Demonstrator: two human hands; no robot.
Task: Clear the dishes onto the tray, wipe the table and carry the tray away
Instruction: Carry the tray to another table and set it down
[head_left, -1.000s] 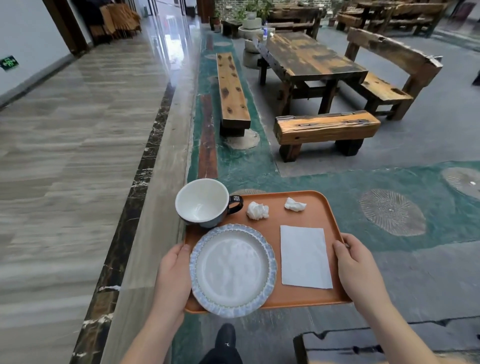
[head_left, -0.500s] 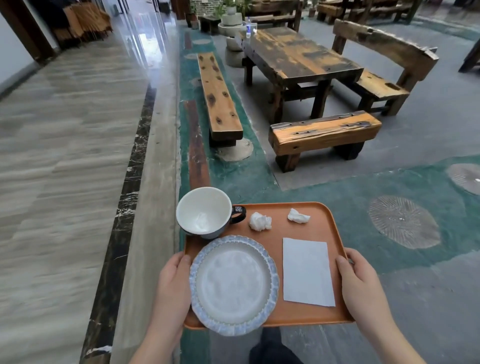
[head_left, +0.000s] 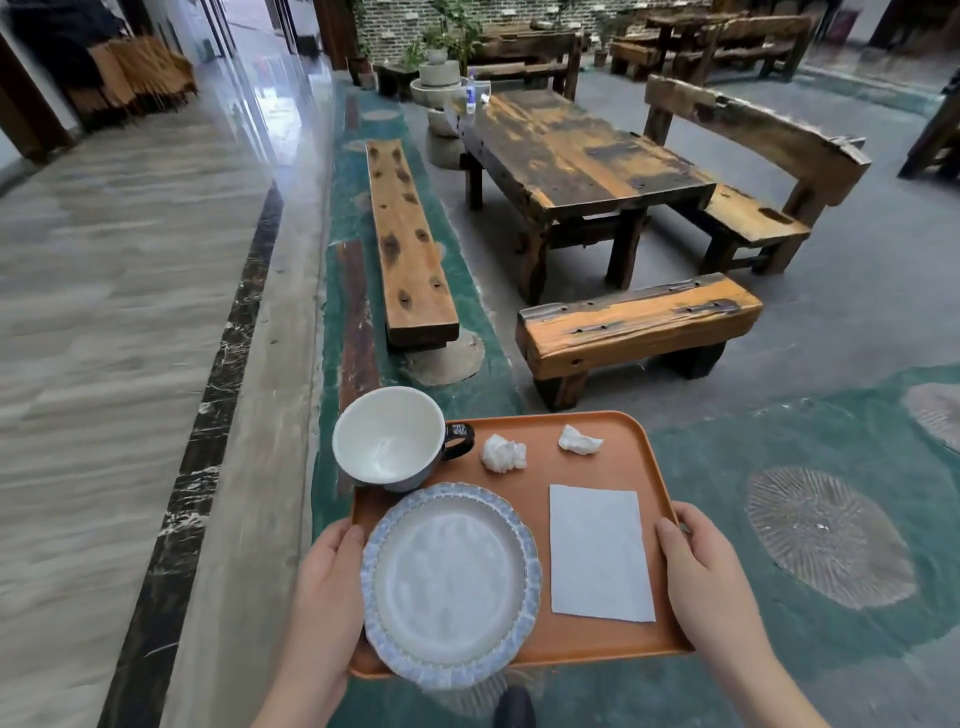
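I carry an orange tray (head_left: 608, 470) level in front of me above the floor. My left hand (head_left: 327, 592) grips its left edge and my right hand (head_left: 706, 577) grips its right edge. On the tray lie a blue-rimmed plate (head_left: 449, 584) at the near left, a white cup (head_left: 387, 444) with a dark handle at the far left, two crumpled tissues (head_left: 503, 453) (head_left: 579, 440) and a flat white napkin (head_left: 597, 553).
Ahead stand a long plank bench (head_left: 408, 239), a short thick bench (head_left: 639, 325), a dark wooden table (head_left: 576, 150) and a backed bench (head_left: 753, 171). A polished stone walkway (head_left: 119, 291) runs along the left. More wooden furniture sits at the far back.
I have walked forward with the tray; the benches and table have come closer. My grip on both tray edges and the dishes' places stay the same.
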